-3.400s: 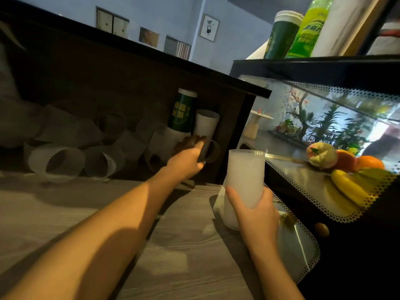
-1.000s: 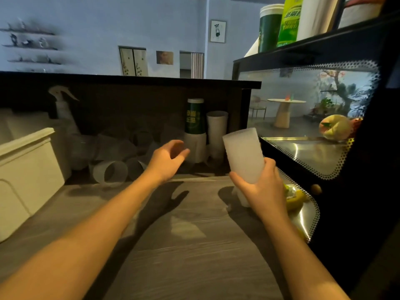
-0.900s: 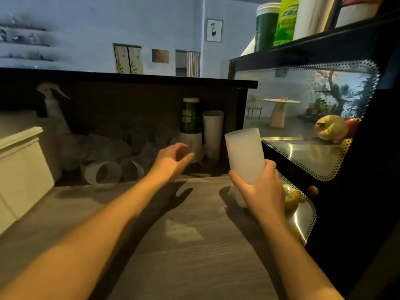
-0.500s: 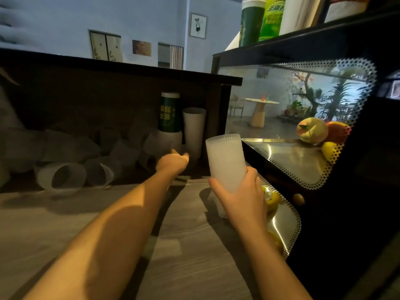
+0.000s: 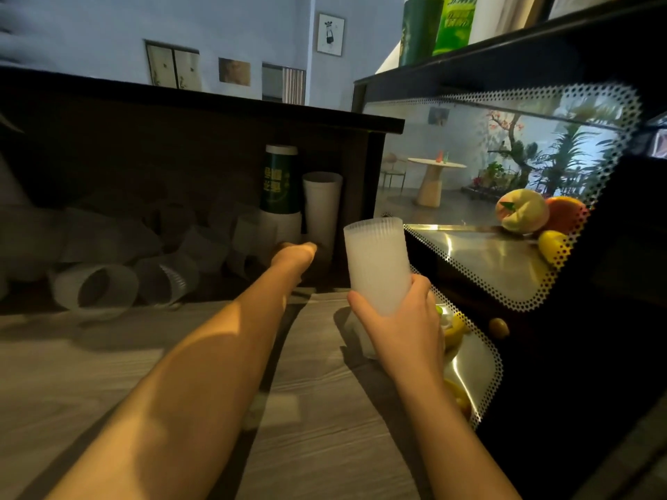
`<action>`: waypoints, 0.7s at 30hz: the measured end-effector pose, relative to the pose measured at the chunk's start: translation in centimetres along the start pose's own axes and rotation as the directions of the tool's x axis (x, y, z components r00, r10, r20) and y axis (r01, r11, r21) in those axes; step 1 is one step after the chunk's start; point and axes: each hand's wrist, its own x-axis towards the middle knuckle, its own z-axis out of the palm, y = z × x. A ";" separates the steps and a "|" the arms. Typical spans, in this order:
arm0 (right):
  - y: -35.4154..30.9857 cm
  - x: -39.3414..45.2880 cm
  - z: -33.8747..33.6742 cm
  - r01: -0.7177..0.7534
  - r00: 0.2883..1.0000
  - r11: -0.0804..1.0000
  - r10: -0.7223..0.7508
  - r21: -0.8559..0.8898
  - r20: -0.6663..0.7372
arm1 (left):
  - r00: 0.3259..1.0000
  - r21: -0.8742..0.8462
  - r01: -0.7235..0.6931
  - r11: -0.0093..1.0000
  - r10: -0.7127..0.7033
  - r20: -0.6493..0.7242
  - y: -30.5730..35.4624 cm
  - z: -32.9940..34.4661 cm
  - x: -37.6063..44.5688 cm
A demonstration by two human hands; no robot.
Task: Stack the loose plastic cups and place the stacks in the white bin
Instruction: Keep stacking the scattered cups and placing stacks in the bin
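Note:
My right hand (image 5: 402, 321) grips a frosted ribbed plastic cup stack (image 5: 375, 263) upright above the wooden counter (image 5: 72, 373). My left hand (image 5: 294, 252) reaches far back to the foot of the dark back wall, among the loose clear plastic cups. Its fingers point away from me and are hidden behind its back. Several loose cups lie on their sides there, one (image 5: 97, 294) with its mouth facing me, another (image 5: 168, 283) beside it. The white bin is out of view.
A green paper cup stack (image 5: 279, 185) and a white paper cup (image 5: 321, 207) stand upright just behind my left hand. A glass display case (image 5: 505, 268) with a peach (image 5: 521, 214), an orange (image 5: 566, 216) and lemons borders the counter on the right.
My left hand has stretched further back into the cups near the green cup stack. The view swung right, so the white bin left the frame. My right hand keeps holding the stack.

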 end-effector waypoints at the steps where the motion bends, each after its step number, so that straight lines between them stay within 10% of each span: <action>1: 0.0 0.0 0.0 -0.001 1.000 1.000 0.001 0.008 0.001 | 1.000 -0.049 0.012 0.999 -0.012 0.002 -0.3 -0.1 -0.5; 21: -1.3 -2.0 0.6 0.307 0.935 0.950 -0.289 -0.060 0.206 | 0.941 -0.499 -0.260 0.827 0.332 0.059 -0.8 -12.8 -12.7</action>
